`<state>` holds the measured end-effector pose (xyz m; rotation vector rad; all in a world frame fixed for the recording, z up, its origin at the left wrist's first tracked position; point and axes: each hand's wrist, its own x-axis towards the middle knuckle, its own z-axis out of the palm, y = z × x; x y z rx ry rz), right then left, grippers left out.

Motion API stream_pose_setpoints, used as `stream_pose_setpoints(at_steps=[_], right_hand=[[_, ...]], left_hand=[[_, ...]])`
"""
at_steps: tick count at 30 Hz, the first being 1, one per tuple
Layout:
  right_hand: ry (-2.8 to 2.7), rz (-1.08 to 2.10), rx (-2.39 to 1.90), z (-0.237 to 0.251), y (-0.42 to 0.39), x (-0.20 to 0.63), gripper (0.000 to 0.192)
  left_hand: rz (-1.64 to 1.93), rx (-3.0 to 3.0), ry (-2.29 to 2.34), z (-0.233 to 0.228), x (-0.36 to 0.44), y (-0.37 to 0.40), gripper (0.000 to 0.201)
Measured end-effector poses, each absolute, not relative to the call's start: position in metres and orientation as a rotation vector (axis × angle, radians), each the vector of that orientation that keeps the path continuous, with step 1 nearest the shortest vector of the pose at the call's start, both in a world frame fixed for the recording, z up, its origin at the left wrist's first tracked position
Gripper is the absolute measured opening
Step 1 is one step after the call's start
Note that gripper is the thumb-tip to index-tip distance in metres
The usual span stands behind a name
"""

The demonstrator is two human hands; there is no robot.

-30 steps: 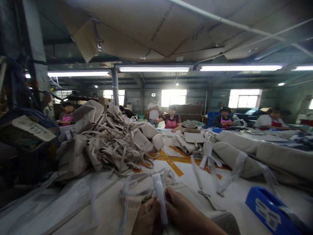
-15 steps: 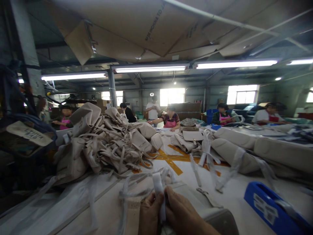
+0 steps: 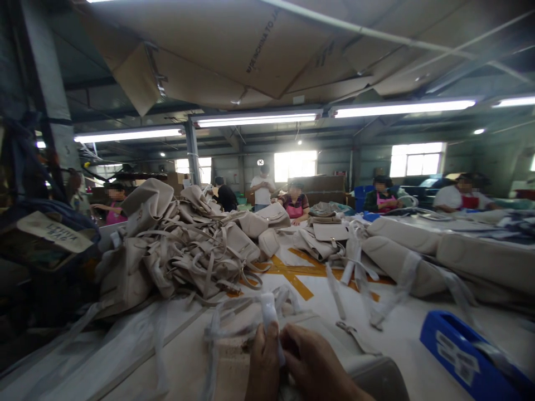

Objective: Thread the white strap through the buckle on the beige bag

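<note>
Pinched between the thumb and fingers of my left hand (image 3: 263,359) is a white, soft-looking strip (image 3: 268,307), its upper end standing up above the fingers. My right hand (image 3: 315,359) is close on the right, fingers curled against the lower part of the strip; its fingertips are partly hidden. Below and behind both hands lies a pale beige bag (image 3: 330,333) with a buckled strap tab (image 3: 351,332). Loops of strap in cloudy plastic wrap (image 3: 214,328) curve up just beyond my left hand.
A big heap of beige bags (image 3: 196,245) rises at the left. More bags (image 3: 401,267) line the right side. A blue tape dispenser (image 3: 455,351) stands at the front right. Orange-brown tape (image 3: 298,278) crosses the white table surface. Several co-workers sit or stand farther back.
My left hand has turned and slid, with its thumb now upright along the strip. The right fingers have shifted slightly. At the back, a co-worker's outstretched arm has drawn in beside another bag on the heap.
</note>
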<state>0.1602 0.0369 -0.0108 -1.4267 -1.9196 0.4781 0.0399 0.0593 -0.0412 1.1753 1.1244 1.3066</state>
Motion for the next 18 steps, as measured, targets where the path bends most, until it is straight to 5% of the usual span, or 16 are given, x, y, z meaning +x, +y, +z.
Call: stream_pose_setpoints(at_steps=[6, 18], right_hand=[[-1.711, 1.417, -0.947, 0.000, 0.041, 0.175, 0.013], [-1.634, 1.140, -1.196, -0.011, 0.049, 0.171, 0.002]], left_hand=[[1.319, 1.181, 1.129, -0.047, 0.040, 0.066, 0.067], [1.092, 0.593, 0.622, -0.047, 0.041, 0.067, 0.052]])
